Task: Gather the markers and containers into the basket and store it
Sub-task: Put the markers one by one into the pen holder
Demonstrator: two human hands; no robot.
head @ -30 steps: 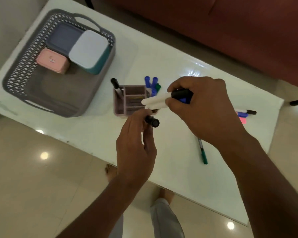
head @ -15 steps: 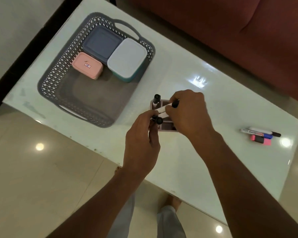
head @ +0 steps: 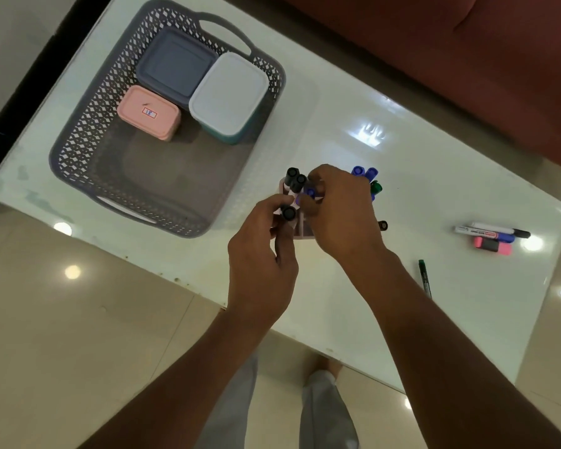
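Observation:
A grey lattice basket on the white table holds a pink container, a grey-blue container and a white-lidded teal container. Right of it stands a pink marker holder, mostly hidden by my hands, with two black-capped markers upright in it. My left hand pinches a black-capped marker over the holder. My right hand grips a blue-capped marker at the holder's top. Blue markers and a green one show behind my right hand.
Loose on the table at right lie a white and a blue marker, a pink highlighter and a green pen. A small black cap pokes out beside my right wrist. A red-brown sofa borders the far side; tiled floor lies below.
The view has shifted left over the table. My right hand has turned its marker from lying across to standing in the holder, where a second black-capped marker now stands. My left hand still pinches its marker.

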